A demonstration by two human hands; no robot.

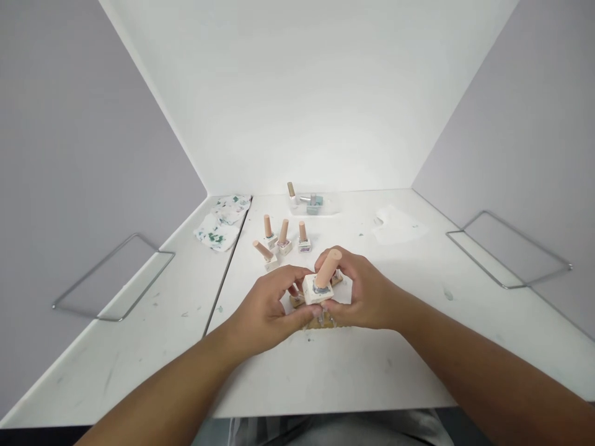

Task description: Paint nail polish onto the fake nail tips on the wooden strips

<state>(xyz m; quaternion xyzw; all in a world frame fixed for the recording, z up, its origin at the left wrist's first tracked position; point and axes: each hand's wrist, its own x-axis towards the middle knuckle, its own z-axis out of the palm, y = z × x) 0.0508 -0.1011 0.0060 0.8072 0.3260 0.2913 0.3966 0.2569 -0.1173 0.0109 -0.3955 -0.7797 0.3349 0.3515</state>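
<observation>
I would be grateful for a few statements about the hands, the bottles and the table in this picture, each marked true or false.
1. The left hand and right hand both hold one bottle. True.
2. Its top is bare. False: a peach cap is on it.
3. Four other bottles are on the table beyond the hands. True.
4. The green-stained sheets lie on the right. False: they lie on the left.
5. The clear tray at the back has things in it. True.
</observation>
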